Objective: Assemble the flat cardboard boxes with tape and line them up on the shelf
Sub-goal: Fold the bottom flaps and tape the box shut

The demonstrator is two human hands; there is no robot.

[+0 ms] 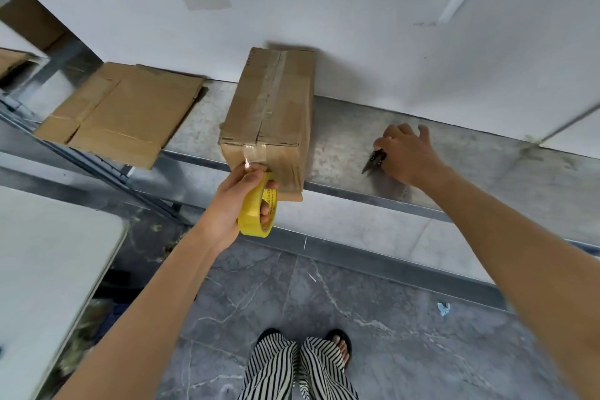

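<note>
A cardboard box (272, 114) is seen on the shelf (454, 172), a yellow tape roll (255, 216) clamped at its near end by the fingers of the left hand (232, 201). A black cutter (374, 162) is pinched beside it by the right hand (406, 153).

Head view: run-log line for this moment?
left grip: holds tape roll, strip stuck to box | right grip: holds black cutter on shelf | flat cardboard: left of box

A grey metal shelf (470, 169) runs along a white wall. On it lies a taped cardboard box (272, 107), with its near end over the front edge. At its left, apart from it, lies a flat cardboard (130, 110), also past the edge. At the right lies a small black tool (376, 162), partly under the right hand (406, 153).
</note>
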